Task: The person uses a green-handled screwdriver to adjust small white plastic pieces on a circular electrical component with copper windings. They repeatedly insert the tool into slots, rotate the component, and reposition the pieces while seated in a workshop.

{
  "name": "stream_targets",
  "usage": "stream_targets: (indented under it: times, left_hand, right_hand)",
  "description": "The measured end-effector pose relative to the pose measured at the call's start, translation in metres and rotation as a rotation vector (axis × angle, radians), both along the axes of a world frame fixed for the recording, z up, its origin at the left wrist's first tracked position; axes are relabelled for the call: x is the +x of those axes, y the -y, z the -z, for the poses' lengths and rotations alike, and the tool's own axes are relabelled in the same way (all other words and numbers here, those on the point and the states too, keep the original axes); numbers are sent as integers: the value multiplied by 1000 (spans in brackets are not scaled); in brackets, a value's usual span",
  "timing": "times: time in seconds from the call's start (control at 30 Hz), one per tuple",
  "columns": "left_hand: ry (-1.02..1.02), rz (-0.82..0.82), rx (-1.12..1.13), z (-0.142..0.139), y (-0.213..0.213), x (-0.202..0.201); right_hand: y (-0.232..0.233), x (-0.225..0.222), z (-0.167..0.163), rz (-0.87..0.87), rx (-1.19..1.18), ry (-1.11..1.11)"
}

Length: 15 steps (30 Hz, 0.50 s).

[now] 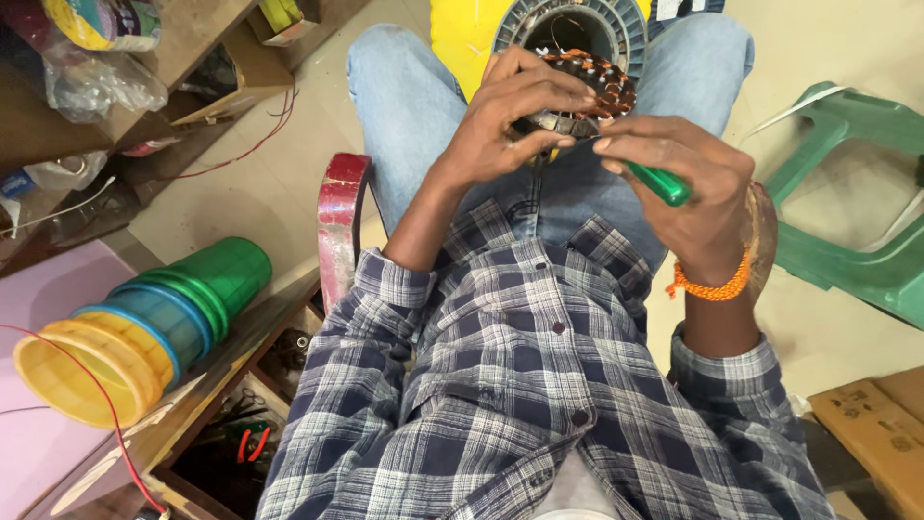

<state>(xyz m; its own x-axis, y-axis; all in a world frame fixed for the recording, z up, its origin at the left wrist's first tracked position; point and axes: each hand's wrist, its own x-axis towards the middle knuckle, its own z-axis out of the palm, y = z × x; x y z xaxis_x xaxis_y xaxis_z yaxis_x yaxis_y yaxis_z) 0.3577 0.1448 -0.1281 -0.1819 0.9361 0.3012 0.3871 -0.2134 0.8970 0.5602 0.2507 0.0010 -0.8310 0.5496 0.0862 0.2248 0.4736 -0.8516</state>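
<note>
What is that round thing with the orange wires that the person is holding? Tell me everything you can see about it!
The round wire-wound part is a ring of dark metal with coppery orange wire coiled in bundles around it. It sits tilted above the person's lap, between the knees. The left hand wraps over its left side, fingers curled across the top. The right hand touches its lower edge and grips a green-handled tool. Its underside is hidden.

Rolled-sleeve plaid shirt [539, 385], blue jeans [414, 106], seemingly beaded orange wristband [710, 286].
</note>
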Motion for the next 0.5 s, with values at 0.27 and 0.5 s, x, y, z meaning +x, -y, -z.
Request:
stream_targets:
  times: [0.27, 0.5]
  left_hand:
    - [20, 11, 9, 3, 2, -1]
    - [36, 11, 13, 13, 3, 0]
  right_hand:
    - [-19, -10, -7, -173, 153, 15]
    - [-13, -13, -3, -147, 135, -26]
